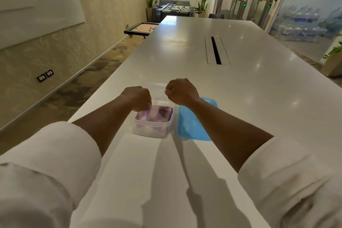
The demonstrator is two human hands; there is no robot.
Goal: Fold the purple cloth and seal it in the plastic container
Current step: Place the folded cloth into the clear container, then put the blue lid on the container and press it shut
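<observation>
Cloth [154, 114] folded inside the container [152, 131], lid [192, 126] not yet on.

Purple cloth lies in the clear container near the tabletop's [185, 57] near-left edge, likely being tucked flat so the lid can close. Left hand [137, 98] reaches into the tub, its curled fingers touching the cloth; whether they pinch it I cannot tell. Right hand [180, 91] hovers above the far rim, closed in an empty fist. The blue lid rests just beside the container's right side, within easy reach.
</observation>
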